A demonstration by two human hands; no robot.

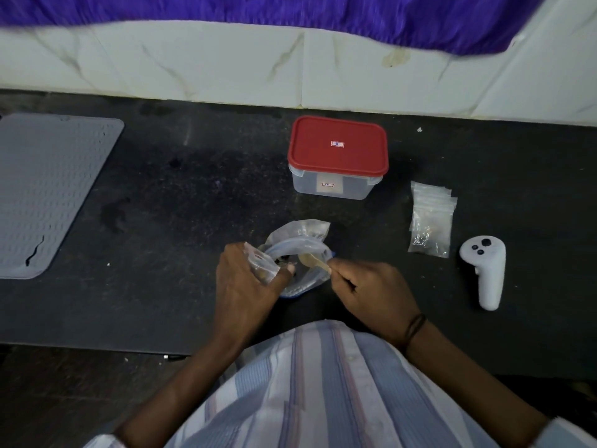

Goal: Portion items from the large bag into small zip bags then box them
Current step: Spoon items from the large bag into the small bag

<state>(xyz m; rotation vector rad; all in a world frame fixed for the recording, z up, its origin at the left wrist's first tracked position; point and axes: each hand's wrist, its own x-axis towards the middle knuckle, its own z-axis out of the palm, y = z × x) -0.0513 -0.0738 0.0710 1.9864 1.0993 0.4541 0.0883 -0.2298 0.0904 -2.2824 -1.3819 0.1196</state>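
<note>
The large clear zip bag (300,236) stands open-mouthed on the dark counter just in front of me. My left hand (242,286) grips a small zip bag (262,261) at the large bag's left rim. My right hand (371,292) pinches the handle of a small wooden spoon (315,261), whose bowl sits over the large bag's mouth. Small dark items show inside the large bag. A pile of small zip bags (431,218), at least one with items in it, lies to the right. The clear box with the red lid (337,145) stands shut behind the large bag.
A white hand controller (484,273) lies at the right, beside the small bags. A grey ribbed mat (48,189) covers the counter's left end. A white tiled wall and purple cloth rise behind the counter. The counter's front edge runs close to my body.
</note>
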